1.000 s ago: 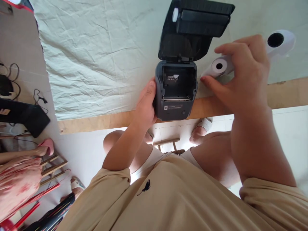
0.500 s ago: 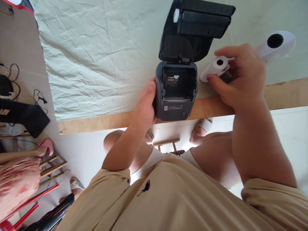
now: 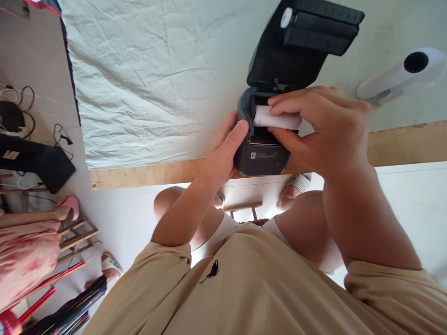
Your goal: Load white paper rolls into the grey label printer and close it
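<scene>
A dark label printer [image 3: 261,160] stands near the table's front edge, its black lid [image 3: 303,46] swung up and back. My left hand [image 3: 226,144] grips the printer's left side, the thumb at the rim of the paper bay. Between the thumb and fingers of my right hand [image 3: 324,125] is a small white paper roll [image 3: 275,117], lying sideways at the mouth of the bay. The roll's left end is inside the bay; whether it is seated I cannot tell. To the right lies a longer white roll [image 3: 387,83] with a dark core hole.
A pale green cloth [image 3: 146,93] covers the table, with a bare wooden edge [image 3: 150,176] along the front. On the left are cables [image 3: 26,100], a black object [image 3: 42,163], a wooden stool [image 3: 77,237] and another person's leg with a pink slipper [image 3: 71,207].
My right hand has carried the small paper roll left from the table to the printer's bay and turned it sideways. My left thumb has shifted onto the bay's rim.
</scene>
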